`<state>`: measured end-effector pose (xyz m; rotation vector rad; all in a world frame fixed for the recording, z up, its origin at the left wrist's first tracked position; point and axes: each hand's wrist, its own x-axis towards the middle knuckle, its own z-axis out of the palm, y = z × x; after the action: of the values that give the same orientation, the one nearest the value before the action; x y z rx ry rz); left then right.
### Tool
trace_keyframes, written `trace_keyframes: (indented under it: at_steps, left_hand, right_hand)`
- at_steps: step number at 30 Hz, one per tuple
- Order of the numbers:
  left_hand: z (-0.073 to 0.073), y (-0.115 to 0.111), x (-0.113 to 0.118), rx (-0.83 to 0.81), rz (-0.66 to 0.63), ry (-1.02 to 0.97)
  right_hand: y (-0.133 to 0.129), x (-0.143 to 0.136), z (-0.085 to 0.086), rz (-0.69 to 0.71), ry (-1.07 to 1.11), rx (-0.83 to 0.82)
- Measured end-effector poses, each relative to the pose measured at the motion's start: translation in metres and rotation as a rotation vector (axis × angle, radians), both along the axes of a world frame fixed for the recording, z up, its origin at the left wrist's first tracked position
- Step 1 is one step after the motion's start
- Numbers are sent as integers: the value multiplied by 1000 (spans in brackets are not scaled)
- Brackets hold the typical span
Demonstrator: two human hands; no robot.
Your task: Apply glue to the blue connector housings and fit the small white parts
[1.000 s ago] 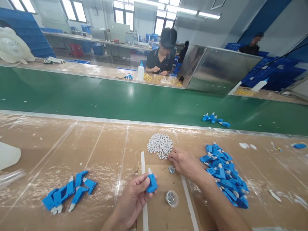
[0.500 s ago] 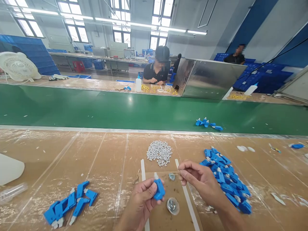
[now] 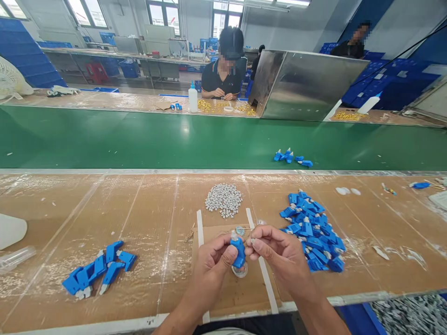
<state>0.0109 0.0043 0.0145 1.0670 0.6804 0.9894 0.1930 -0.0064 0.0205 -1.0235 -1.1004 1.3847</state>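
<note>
- The tabletop (image 3: 139,209) runs both ways from the grey pile (image 3: 224,200); its far edge lies beyond the pile, along a green belt (image 3: 139,142), and its near edge is on the person's side.
- Bare tabletop spans the stretch from the grey pile left toward the small blue group (image 3: 99,269), which sits nearer the person than the pile.
- Right of the grey pile, with a narrower gap, lies the big blue heap (image 3: 314,232).
- Two white strips (image 3: 200,228) (image 3: 261,260) run from near the grey pile toward the near edge, along a cardboard sheet (image 3: 223,298).
- The held blue piece (image 3: 238,251) is on the near side of the grey pile, pale tip up, above a clear cup (image 3: 240,271) it partly hides.
- The left hand (image 3: 213,263) grips that piece between thumb and fingers, its forearm reaching in from the near edge.
- The right hand (image 3: 279,251), also nearer than the grey pile, has thumb and fingertips pinched together just beside the piece; what they pinch is too small to tell.
</note>
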Motion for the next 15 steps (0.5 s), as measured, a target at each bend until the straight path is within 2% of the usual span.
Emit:
trace_keyframes:
  at_steps: [8, 15]
  left_hand:
    - [-1, 1, 4, -67, -83, -66]
    - [-5, 3, 3, -18, -34, 38]
  right_hand:
    - [-3, -6, 15, 30, -77, 31]
    - [-3, -7, 8, 19, -156, 59]
